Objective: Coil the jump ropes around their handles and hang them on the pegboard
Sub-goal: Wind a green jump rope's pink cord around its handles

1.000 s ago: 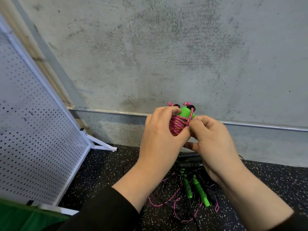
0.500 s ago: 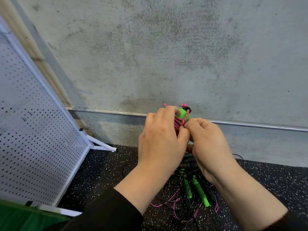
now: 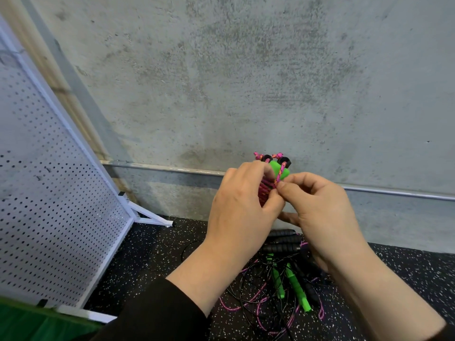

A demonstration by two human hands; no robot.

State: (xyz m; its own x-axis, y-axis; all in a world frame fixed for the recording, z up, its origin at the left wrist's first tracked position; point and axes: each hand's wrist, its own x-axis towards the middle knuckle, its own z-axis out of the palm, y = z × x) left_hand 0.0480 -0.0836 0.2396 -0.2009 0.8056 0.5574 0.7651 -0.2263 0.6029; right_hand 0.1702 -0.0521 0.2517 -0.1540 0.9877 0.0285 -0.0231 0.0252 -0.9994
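Observation:
My left hand (image 3: 242, 207) grips a pair of green jump-rope handles (image 3: 279, 169) wrapped in a coil of pink rope (image 3: 265, 191), held up in front of the wall. My right hand (image 3: 320, 207) pinches a strand of that pink rope (image 3: 279, 174) between thumb and forefinger, right beside the coil. The handles' black end caps and pink knots stick out above my fingers. A white pegboard (image 3: 49, 193) stands tilted at the left.
On the speckled black floor (image 3: 160, 254) under my hands lies a tangle of jump ropes: black handles (image 3: 280, 241), green handles (image 3: 293, 284), thin black and pink cords. A grey concrete wall (image 3: 246, 82) with a metal rail is behind. Something green (image 3: 24, 323) fills the bottom left corner.
My right hand has drawn the pink strand up across the green handle. The left hand has shifted slightly over the coil, keeping its hold.

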